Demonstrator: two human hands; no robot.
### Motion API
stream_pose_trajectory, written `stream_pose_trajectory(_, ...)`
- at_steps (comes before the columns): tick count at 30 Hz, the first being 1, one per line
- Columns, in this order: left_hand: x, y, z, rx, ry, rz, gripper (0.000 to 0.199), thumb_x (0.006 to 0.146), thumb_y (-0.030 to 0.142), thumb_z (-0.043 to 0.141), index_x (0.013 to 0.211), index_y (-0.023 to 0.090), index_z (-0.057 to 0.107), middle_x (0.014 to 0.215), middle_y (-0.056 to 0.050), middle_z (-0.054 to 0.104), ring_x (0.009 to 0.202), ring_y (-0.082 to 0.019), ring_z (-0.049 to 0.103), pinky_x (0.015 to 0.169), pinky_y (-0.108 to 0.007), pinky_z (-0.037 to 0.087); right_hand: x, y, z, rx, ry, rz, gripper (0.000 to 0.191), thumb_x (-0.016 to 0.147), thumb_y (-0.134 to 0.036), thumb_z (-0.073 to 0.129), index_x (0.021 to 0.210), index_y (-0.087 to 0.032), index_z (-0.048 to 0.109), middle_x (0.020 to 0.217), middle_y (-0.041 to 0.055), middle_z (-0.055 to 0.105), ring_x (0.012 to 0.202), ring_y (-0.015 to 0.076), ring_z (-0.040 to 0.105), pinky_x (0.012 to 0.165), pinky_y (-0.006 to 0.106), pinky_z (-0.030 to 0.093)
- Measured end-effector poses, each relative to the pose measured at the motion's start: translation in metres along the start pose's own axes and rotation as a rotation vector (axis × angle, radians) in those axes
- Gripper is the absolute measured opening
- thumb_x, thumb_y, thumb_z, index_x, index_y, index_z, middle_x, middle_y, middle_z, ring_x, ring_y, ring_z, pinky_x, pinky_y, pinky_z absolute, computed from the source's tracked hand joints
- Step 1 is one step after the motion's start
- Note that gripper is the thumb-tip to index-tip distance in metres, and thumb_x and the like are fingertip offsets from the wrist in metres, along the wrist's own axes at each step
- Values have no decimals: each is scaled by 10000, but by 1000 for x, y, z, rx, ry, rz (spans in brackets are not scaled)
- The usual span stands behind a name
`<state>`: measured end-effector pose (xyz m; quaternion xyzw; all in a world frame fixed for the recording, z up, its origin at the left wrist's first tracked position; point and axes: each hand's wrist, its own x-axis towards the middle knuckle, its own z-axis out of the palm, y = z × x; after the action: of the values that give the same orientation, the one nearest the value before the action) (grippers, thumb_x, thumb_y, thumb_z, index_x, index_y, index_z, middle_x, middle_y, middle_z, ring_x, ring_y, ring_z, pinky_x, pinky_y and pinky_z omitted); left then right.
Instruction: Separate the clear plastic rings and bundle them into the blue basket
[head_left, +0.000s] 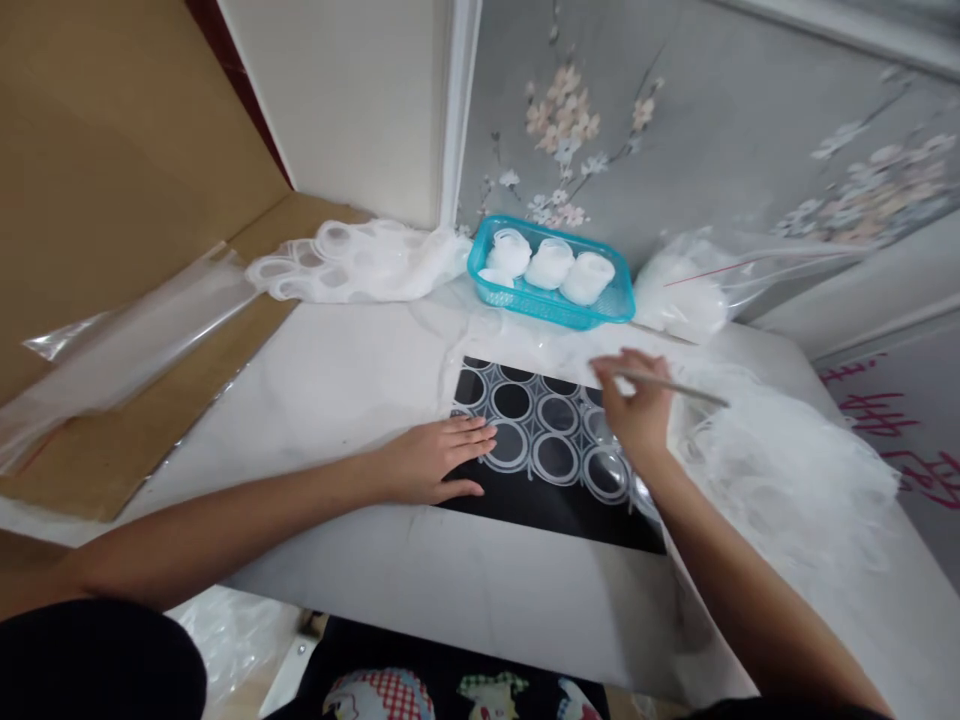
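Note:
A black mat [570, 515] lies on the white table, with a clear sheet of punched-out circles [556, 413] over it. My left hand [435, 460] rests flat on the left edge of the sheet and mat, its fingers stretched out. Above the sheet's right side, my right hand [636, 410] is closed around a thin, stick-like tool [690, 389] that points out to the right. Its working tip and exact kind are not clear. The right hand and forearm cover part of the sheet.
Behind the mat stands a blue plastic basket [551, 312] holding stacks of white rings [552, 264]. Cut-out film scraps [780, 470] pile up on the right, and more punched film [367, 262] lies back left. A filled clear bag [686, 290] leans near the wall; cardboard [187, 400] borders the left.

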<state>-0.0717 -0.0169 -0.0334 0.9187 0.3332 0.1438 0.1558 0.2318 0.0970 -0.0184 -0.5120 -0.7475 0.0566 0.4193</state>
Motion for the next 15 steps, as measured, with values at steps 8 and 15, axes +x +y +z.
stream_pose_trajectory(8,20,15,4,78,59,81,542,1025,495,444,1351,81,572,1471,-166,510,1396,-280,466,1173,-444,372,-68,-9,-4,290,-323,224,264,891,-497,615,830,-296,775,936,55,794,1202,352,624,1118,621,338)
stream_pose_trajectory(15,58,26,15,105,-85,126,630,1010,531,454,1417,54,506,1514,-192,440,1431,-293,413,1210,-424,290,-58,-9,-4,256,-346,200,287,910,-498,581,848,-292,771,950,56,798,1206,350,631,1150,639,275)
